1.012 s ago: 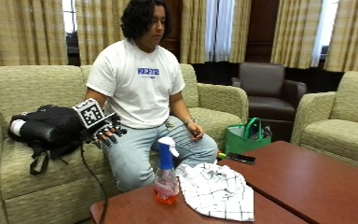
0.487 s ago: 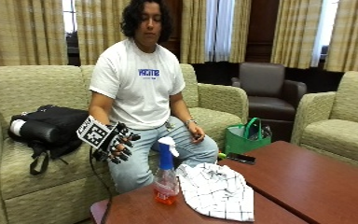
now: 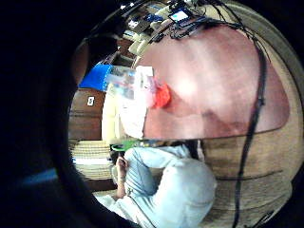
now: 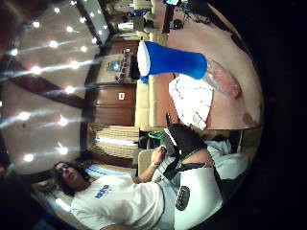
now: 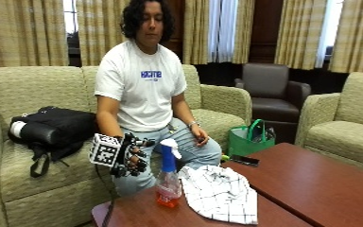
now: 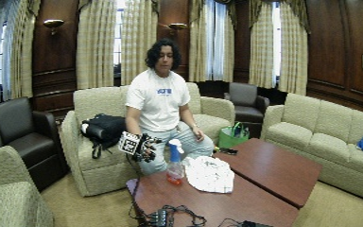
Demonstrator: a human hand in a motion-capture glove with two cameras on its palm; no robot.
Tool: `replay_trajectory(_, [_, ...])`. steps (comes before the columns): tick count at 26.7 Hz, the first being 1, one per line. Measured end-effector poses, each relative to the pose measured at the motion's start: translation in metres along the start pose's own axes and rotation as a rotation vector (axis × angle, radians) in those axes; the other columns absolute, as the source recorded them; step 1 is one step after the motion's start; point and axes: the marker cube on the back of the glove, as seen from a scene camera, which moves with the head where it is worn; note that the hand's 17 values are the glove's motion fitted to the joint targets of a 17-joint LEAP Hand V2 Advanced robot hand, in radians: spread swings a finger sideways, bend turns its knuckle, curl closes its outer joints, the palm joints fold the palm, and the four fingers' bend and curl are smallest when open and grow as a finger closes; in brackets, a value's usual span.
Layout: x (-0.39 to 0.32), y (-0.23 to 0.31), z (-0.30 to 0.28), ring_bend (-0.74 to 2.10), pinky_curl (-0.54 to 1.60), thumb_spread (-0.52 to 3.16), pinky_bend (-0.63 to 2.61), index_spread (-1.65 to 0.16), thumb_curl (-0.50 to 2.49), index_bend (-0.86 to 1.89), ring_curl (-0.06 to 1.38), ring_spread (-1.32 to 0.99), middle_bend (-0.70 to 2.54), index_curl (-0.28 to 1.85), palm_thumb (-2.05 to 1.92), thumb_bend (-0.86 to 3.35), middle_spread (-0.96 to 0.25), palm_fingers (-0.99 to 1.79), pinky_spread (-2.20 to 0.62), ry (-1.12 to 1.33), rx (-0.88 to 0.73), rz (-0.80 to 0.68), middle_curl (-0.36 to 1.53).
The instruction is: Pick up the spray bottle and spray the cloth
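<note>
On the dark wood worktop (image 5: 307,184) before your sofa, the spray bottle (image 5: 168,182) stands upright near the near edge, touching the checked cloth (image 5: 221,193) beside it. Your gloved right hand (image 5: 130,155) hangs just beside the bottle, apart from it, fingers (image 5: 141,163) loosely curled, holding nothing.

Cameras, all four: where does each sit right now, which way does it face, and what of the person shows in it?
Outside view: across the table, facing the seated person; gloved right hand beside the spray bottle.
Wide outside view: farther back, same direction; whole room, whole person.
Thumb-side palm view: looks out at the spray bottle and cloth, plus the person's torso.
Little-finger-side palm view: looks over the table; jeans show.
Shared: both palm views show bottle and cloth.
</note>
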Motion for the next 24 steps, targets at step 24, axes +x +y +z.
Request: replay_trajectory(24, [-0.009,-0.072,0.076,0.53,0.33,0.80,0.38,-0.40,0.35,0.05,0.32,-0.18,0.32,0.13,0.83,-0.03,-0.14,0.35,0.06,-0.036,0.215,0.008,0.36])
